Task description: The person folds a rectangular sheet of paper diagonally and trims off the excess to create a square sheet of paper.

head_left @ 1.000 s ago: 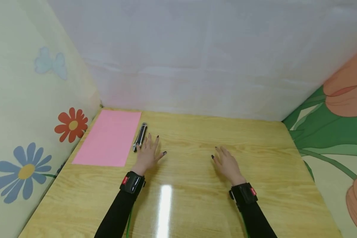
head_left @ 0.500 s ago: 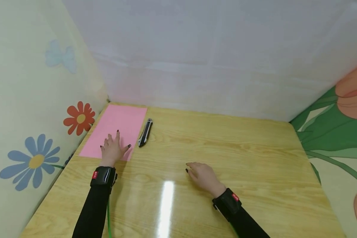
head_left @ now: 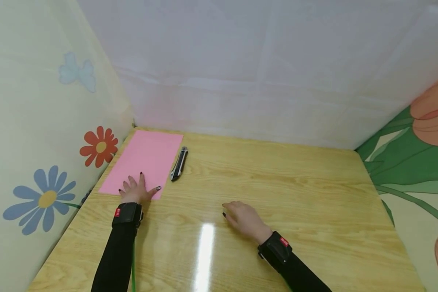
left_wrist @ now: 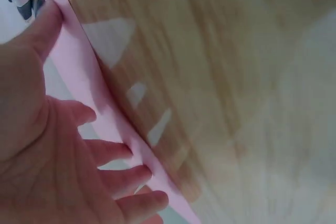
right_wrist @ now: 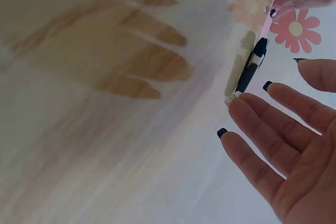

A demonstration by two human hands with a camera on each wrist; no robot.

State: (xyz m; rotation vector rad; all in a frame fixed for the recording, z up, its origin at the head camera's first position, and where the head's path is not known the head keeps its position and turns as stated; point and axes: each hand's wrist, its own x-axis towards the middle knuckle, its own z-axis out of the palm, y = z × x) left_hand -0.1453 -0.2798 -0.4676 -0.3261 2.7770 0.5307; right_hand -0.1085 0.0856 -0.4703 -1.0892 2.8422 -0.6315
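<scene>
A flat pink sheet of paper (head_left: 151, 156) lies at the table's back left. My left hand (head_left: 134, 192) rests on its near edge with the fingers spread; in the left wrist view the fingertips touch the pink sheet (left_wrist: 86, 66). Just right of the paper is a black and silver utility knife (head_left: 179, 164), its blade not visible. My right hand (head_left: 246, 219) hovers over the middle of the table, fingers extended and holding nothing. From the right wrist, the knife (right_wrist: 252, 66) appears beyond my fingertips, apart from them.
The wooden table (head_left: 295, 182) is glossy and mirrors a light strip near the front. A white sheet wall (head_left: 241, 73) closes off the back. Flower-printed cloth (head_left: 44, 121) hangs on the left, with more printed cloth (head_left: 398, 158) on the right.
My left hand has moved left from beside the utility knife onto the pink paper and settled at its near edge. My right hand has shifted left and nearer to me.
</scene>
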